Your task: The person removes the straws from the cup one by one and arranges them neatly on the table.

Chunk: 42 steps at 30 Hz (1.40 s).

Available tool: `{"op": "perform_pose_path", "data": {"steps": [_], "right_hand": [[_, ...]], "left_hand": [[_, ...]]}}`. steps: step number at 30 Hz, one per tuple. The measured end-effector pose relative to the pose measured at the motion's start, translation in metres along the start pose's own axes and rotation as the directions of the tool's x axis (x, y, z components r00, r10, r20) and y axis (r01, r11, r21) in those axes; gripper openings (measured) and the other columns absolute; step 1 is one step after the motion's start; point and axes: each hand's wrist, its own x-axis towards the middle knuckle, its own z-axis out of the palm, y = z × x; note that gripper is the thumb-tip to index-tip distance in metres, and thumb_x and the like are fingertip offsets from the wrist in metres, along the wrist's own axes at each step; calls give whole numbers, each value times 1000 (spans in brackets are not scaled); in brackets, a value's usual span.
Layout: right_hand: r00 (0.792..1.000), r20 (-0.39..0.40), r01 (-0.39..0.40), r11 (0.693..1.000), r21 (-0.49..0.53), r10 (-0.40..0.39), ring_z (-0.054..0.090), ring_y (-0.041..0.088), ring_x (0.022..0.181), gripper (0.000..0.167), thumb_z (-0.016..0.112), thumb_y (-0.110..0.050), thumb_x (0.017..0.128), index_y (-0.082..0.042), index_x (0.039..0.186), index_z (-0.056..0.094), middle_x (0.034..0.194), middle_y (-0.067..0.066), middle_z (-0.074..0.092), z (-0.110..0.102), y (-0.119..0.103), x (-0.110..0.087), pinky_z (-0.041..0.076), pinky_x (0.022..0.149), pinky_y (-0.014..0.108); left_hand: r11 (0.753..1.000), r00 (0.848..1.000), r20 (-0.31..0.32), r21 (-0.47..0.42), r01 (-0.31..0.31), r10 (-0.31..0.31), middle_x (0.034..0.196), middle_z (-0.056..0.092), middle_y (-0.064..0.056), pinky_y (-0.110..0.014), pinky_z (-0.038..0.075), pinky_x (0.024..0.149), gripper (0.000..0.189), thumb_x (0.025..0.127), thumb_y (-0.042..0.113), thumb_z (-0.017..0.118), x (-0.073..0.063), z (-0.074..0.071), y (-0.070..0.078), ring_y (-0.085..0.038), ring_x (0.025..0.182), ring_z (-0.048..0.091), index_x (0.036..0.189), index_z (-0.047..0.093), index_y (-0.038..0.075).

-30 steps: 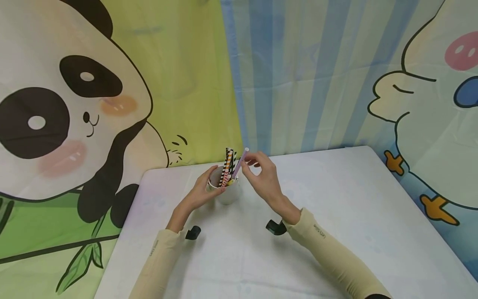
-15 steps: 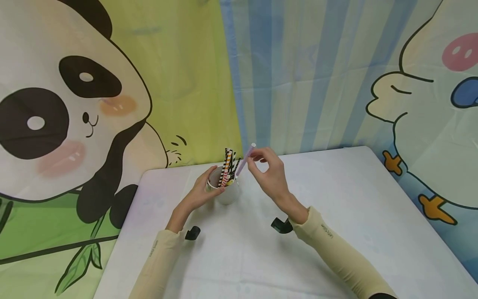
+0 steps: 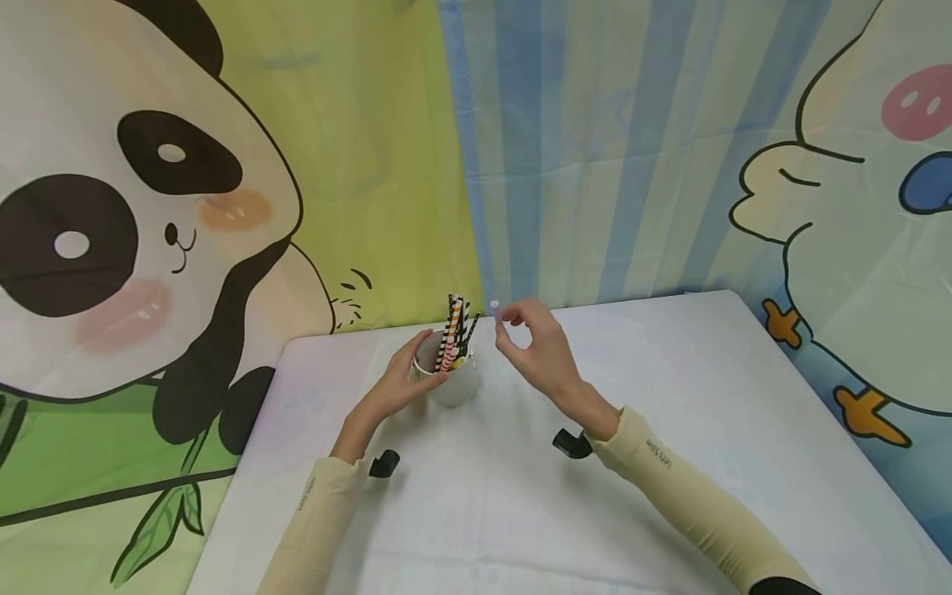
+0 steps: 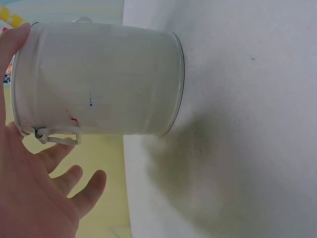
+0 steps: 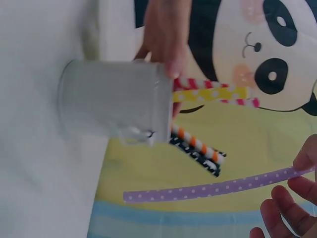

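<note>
A small white metal bucket with side handles stands upright on the white table. My left hand grips it by the rim, thumb on the near side; in the left wrist view the other fingers of that hand spread beside a handle. Several patterned paper straws lean inside, among them a yellow dotted straw, an orange-striped straw and a black straw. To the right of the bucket, my right hand pinches a purple straw with white dots near one end. This straw is outside the bucket.
The white tabletop extends around the bucket, with its far edge close behind. A cloth backdrop with a panda and stripes hangs beyond it. Black camera mounts stick out from both wrists.
The right hand has drawn the purple straw up and right, away from the bucket, then tipped it so its end points toward the head camera. The left hand and bucket stay put.
</note>
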Motion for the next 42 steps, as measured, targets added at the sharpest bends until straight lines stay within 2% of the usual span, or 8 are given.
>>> {"op": "perform_pose_path", "data": {"steps": [7,11,16,22,25,28,36,42], "right_hand": [[993,106,72,979,-190,-53,60,25,87,10,64,-18,88,-13,96,64,97,8,65,4,19,-4,50,75,41],[976,200,144,946,-291,-87,57,24,84,9,65,-18,87,-14,95,63,96,5,63,6,28,-5,47,73,41],[942,327,197,906,-374,-70,54,24,85,10,63,-17,88,-16,97,59,94,3,59,9,37,-6,43,72,40],[915,396,270,838,-474,-71,55,26,84,12,63,-16,88,-15,99,58,93,5,59,12,48,-2,43,70,41],[907,416,292,814,-503,-68,55,27,83,13,64,-15,88,-15,101,60,93,5,60,14,53,1,44,70,41],[897,439,295,806,-512,-49,55,28,83,15,65,-16,88,-14,102,61,93,6,60,16,56,3,44,70,41],[844,533,296,782,-549,54,49,27,77,21,60,-13,89,-14,110,64,92,9,57,28,71,-2,41,70,42],[824,560,315,751,-580,87,52,28,80,24,60,-12,91,-13,114,66,97,11,60,37,90,-6,45,74,45]], "left_hand": [[1000,1000,-3,-8,1,-1,163,29,-11,-65,26,116,93,87,53,72,0,0,0,-35,150,26,160,20,31],[1000,1000,-2,-11,0,0,163,29,-10,-65,27,116,93,87,53,72,0,1,0,-35,150,27,160,19,31],[1000,1000,-5,1,-9,9,163,29,-11,-65,26,116,92,87,53,72,0,1,-2,-35,151,26,160,19,34],[1000,1000,-5,3,-1,1,163,28,-11,-65,25,116,92,87,54,72,-1,1,0,-35,151,25,160,19,34],[1000,1000,-3,4,4,-4,163,28,-11,-65,26,116,92,87,54,72,-1,0,2,-35,151,25,159,19,35],[1000,1000,-2,0,6,-6,163,28,-11,-64,27,116,92,87,54,72,-1,0,3,-35,150,26,159,19,36],[1000,1000,2,-10,14,-14,164,26,-11,-66,25,116,93,87,55,72,-1,0,1,-36,151,24,160,18,34],[1000,1000,-2,-4,10,-10,164,26,-11,-66,23,117,93,87,55,72,-1,1,0,-36,152,23,160,19,32]]}}
